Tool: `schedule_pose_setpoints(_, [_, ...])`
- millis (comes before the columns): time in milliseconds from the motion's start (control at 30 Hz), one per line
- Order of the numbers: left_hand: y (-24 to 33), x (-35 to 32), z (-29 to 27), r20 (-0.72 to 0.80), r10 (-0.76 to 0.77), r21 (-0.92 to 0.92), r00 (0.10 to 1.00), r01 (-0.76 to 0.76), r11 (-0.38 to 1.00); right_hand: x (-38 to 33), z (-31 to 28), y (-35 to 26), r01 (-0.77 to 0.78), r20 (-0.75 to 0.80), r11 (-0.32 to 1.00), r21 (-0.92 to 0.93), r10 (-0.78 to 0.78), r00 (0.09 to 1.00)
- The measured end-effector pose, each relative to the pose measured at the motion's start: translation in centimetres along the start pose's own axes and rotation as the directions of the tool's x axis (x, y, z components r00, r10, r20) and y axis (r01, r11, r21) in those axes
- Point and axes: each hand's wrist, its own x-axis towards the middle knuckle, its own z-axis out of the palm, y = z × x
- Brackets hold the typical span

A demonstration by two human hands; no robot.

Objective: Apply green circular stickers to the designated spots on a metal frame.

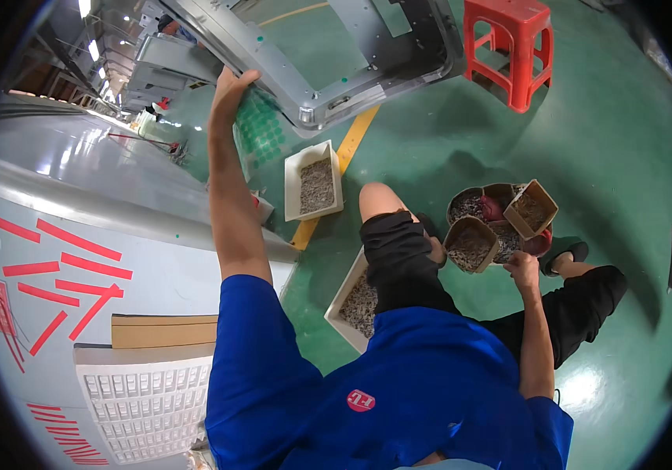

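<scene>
My left hand [231, 84] reaches up to a large grey metal frame [277, 74] with big cut-outs and rounded corners. Its thumb lies along the near left edge, and the fingers go out of sight behind it. Low on the right, my right hand [521, 269] has its fingers drawn together at the near rim of a cluster of small bins. In the cluster, one brown bin [470, 245] and a tilted one [531, 209] hold many small parts, too fine to name. Whatever is between the right fingertips is too small to make out.
White trays of small parts [292, 184] [340, 307] stand on the green floor left of my legs. A red stool [518, 47] is at the far right. On the left, a pale table [155, 274] bears red strips, cardboard [165, 332] and a white slotted tray [144, 356].
</scene>
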Motion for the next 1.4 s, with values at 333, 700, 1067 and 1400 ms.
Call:
schedule_pose_setpoints(333, [-2.8,1.2,1.1,-0.136,0.147,0.18,0.98,-0.122,0.976,-0.3,0.7,0.0,0.227,-0.062,0.968,-0.106,-0.234,0.97])
schedule_pose_setpoints(700, [2.2,-0.4,5.0,-0.308,0.134,0.273,0.942,-0.048,0.961,-0.8,0.3,1.5,0.188,0.004,0.977,-0.099,-0.188,0.982])
schedule_pose_setpoints(1067, [5.7,-1.7,7.4,-0.36,0.034,0.356,0.933,0.104,0.929,-1.5,0.7,2.0,0.124,0.036,0.958,-0.26,-0.119,0.992])
schedule_pose_setpoints(1400, [8.9,-2.4,11.5,-0.505,-0.033,0.361,0.863,0.246,0.899,-2.1,0.6,1.5,0.098,0.107,0.963,-0.25,-0.073,0.992])
